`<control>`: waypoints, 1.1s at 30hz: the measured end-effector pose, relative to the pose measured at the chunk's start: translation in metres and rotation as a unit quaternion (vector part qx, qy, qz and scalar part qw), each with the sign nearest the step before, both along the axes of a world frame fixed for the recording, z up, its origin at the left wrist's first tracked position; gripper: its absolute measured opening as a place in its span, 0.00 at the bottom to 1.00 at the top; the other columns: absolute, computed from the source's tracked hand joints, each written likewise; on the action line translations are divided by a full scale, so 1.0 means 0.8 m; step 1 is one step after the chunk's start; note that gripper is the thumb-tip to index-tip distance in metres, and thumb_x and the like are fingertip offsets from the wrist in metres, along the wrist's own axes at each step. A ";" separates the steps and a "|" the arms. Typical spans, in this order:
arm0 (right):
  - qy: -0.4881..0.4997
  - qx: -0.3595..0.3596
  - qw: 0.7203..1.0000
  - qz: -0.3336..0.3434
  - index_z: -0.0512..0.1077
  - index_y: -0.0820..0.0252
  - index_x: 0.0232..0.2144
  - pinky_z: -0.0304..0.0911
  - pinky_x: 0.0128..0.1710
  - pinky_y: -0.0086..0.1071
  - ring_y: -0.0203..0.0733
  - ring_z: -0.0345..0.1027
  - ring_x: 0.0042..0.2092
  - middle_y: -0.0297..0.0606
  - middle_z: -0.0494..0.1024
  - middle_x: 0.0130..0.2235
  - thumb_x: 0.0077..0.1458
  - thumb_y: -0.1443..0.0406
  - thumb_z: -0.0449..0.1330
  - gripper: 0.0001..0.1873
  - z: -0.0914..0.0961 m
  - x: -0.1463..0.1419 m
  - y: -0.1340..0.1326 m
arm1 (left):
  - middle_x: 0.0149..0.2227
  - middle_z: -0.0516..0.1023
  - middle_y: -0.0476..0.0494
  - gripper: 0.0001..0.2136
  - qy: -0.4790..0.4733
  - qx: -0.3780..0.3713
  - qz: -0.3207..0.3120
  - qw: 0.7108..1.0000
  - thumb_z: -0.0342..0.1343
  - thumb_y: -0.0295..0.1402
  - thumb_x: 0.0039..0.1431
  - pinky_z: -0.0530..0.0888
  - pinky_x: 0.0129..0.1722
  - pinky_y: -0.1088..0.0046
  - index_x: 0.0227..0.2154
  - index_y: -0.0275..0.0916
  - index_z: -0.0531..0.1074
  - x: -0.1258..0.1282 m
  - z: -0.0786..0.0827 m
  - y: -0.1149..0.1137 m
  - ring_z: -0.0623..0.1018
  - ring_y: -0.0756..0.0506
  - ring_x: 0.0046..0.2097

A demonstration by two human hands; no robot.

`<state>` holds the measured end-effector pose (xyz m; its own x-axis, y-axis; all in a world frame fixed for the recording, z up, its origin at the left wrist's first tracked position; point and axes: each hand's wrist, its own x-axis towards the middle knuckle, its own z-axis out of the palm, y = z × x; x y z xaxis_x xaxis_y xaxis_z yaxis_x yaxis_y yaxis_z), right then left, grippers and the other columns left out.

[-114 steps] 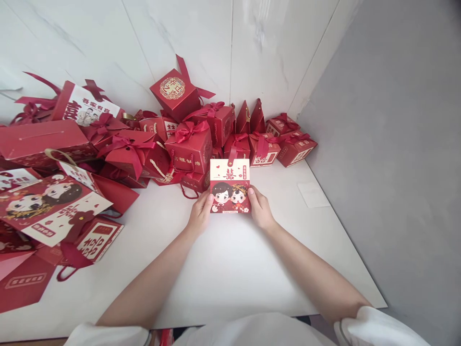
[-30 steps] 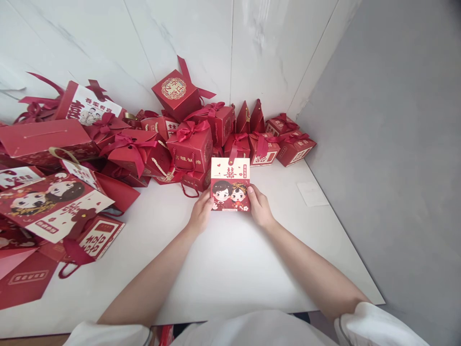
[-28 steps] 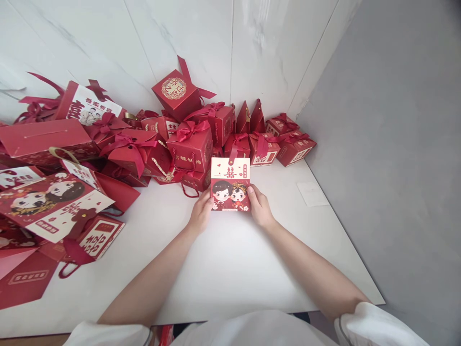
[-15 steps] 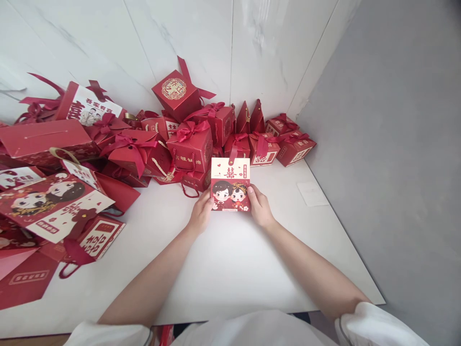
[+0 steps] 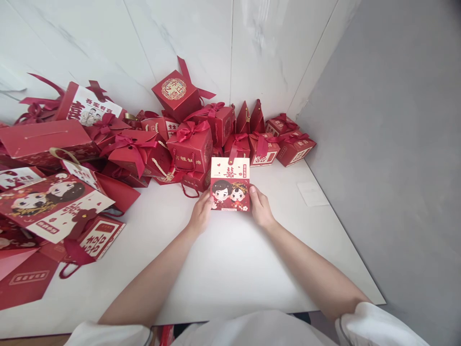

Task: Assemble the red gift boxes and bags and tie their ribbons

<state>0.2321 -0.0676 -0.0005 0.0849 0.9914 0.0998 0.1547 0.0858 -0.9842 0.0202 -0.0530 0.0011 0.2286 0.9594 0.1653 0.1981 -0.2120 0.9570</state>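
Between my two hands is a red and cream wedding gift box (image 5: 230,185) with two cartoon figures and a ribbon at its top edge. My left hand (image 5: 201,211) grips its left side, the thumb on the front. On the opposite side my right hand (image 5: 261,206) holds it, thumb along the edge. The fingers behind the box are hidden. Right behind it stand a red box with a bow (image 5: 237,144) and a larger red box with a rope handle (image 5: 190,149).
Many red gift boxes with ribbons are heaped along the marbled wall (image 5: 194,38). To the left lies a box with the same cartoon print (image 5: 46,197). A pale square (image 5: 312,193) lies on the white table (image 5: 230,274) at right. A grey wall (image 5: 396,144) borders the right side.
The box has tilted very slightly in my hands, and my right thumb has shifted a little towards its right edge. The heap of boxes has stayed put.
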 end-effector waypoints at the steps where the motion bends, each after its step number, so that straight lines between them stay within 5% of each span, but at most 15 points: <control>1: 0.008 0.008 1.000 -0.006 0.73 0.56 0.51 0.66 0.47 0.38 0.48 0.73 0.46 0.39 0.81 0.46 0.67 0.46 0.41 0.30 -0.001 0.000 -0.001 | 0.60 0.72 0.38 0.24 -0.007 -0.009 0.009 1.000 0.44 0.47 0.69 0.65 0.63 0.61 0.57 0.38 0.70 0.000 0.001 0.000 0.70 0.38 0.62; 9: 0.034 0.005 0.999 -0.023 0.75 0.60 0.28 0.64 0.35 0.34 0.45 0.70 0.34 0.38 0.79 0.31 0.59 0.43 0.54 0.28 -0.014 -0.001 -0.003 | 0.53 0.78 0.40 0.23 -0.088 -0.071 0.058 0.992 0.51 0.51 0.65 0.71 0.56 0.63 0.51 0.38 0.73 0.001 0.002 0.002 0.76 0.39 0.54; 13: 0.074 -0.037 0.996 -0.016 0.69 0.60 0.18 0.60 0.26 0.33 0.41 0.65 0.25 0.38 0.75 0.22 0.56 0.38 0.50 0.35 -0.021 0.000 0.006 | 0.55 0.76 0.36 0.31 -0.182 -0.064 -0.027 0.981 0.48 0.58 0.62 0.68 0.60 0.58 0.54 0.37 0.72 -0.002 -0.005 -0.001 0.73 0.35 0.59; 15: 0.091 -0.054 0.994 -0.009 0.68 0.60 0.15 0.60 0.24 0.33 0.40 0.64 0.23 0.39 0.74 0.20 0.55 0.36 0.49 0.37 -0.021 0.001 0.010 | 0.58 0.74 0.34 0.35 -0.168 -0.033 -0.082 0.982 0.57 0.59 0.54 0.67 0.61 0.56 0.56 0.37 0.71 -0.002 -0.005 -0.005 0.71 0.33 0.61; 18: 0.105 -0.069 0.992 -0.002 0.70 0.60 0.16 0.61 0.26 0.33 0.40 0.65 0.24 0.39 0.76 0.21 0.54 0.35 0.50 0.37 -0.019 0.004 0.012 | 0.59 0.73 0.34 0.39 -0.063 0.021 -0.080 0.995 0.73 0.45 0.40 0.69 0.61 0.56 0.57 0.38 0.70 0.000 -0.001 -0.013 0.72 0.32 0.60; 21: 0.106 -0.073 0.992 0.006 0.71 0.61 0.16 0.61 0.26 0.33 0.39 0.64 0.24 0.39 0.75 0.21 0.52 0.35 0.52 0.36 -0.020 0.006 0.013 | 0.52 0.79 0.35 0.32 -0.020 0.017 -0.027 0.999 0.74 0.37 0.40 0.74 0.55 0.57 0.50 0.37 0.74 0.003 0.004 -0.016 0.78 0.34 0.53; 28: 0.099 -0.067 0.993 0.015 0.69 0.61 0.15 0.58 0.24 0.32 0.37 0.61 0.22 0.37 0.71 0.19 0.56 0.40 0.53 0.34 -0.026 0.004 0.012 | 0.44 0.82 0.36 0.25 -0.179 -0.105 0.004 0.978 0.74 0.37 0.39 0.77 0.49 0.60 0.42 0.34 0.76 0.006 0.002 -0.006 0.81 0.36 0.47; 33: 0.097 0.006 0.994 0.041 0.76 0.62 0.39 0.65 0.27 0.34 0.42 0.70 0.31 0.41 0.78 0.31 0.64 0.49 0.43 0.29 -0.021 0.003 0.005 | 0.46 0.82 0.40 0.21 -0.336 -0.219 -0.002 0.916 0.69 0.42 0.49 0.80 0.45 0.63 0.44 0.38 0.75 0.008 0.009 -0.001 0.82 0.40 0.45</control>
<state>0.2344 -0.0637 -0.0171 0.0218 0.9947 0.1005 -0.0470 0.1015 -0.9937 0.0269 -0.0536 0.0084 0.2191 0.9669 -0.1306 -0.4668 0.2214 0.8562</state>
